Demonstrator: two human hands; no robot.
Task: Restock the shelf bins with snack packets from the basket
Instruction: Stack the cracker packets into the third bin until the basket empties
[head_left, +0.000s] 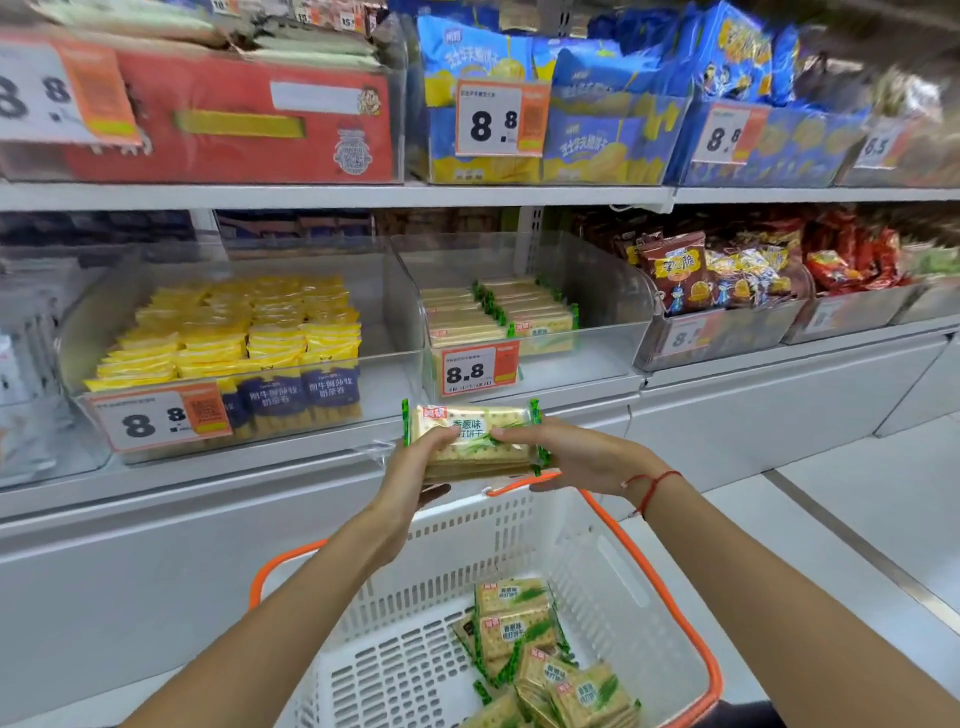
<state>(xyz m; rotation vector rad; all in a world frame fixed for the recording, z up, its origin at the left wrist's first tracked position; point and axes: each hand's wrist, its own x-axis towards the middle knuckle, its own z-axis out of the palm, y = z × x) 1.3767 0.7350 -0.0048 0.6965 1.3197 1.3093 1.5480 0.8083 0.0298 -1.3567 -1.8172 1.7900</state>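
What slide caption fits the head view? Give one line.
Both hands, left and right, lift a stack of cracker packets from the basket toward the half-filled clear bin.

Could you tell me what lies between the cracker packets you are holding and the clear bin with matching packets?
In the head view, only the bin's front wall with its 8.8 price tag lies between it and the held packets.

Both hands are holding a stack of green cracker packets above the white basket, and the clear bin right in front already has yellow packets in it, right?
Not quite: the head view shows the clear bin holding matching green-edged cracker packets. Both hands, left hand and right hand, do hold the stack above the white basket.
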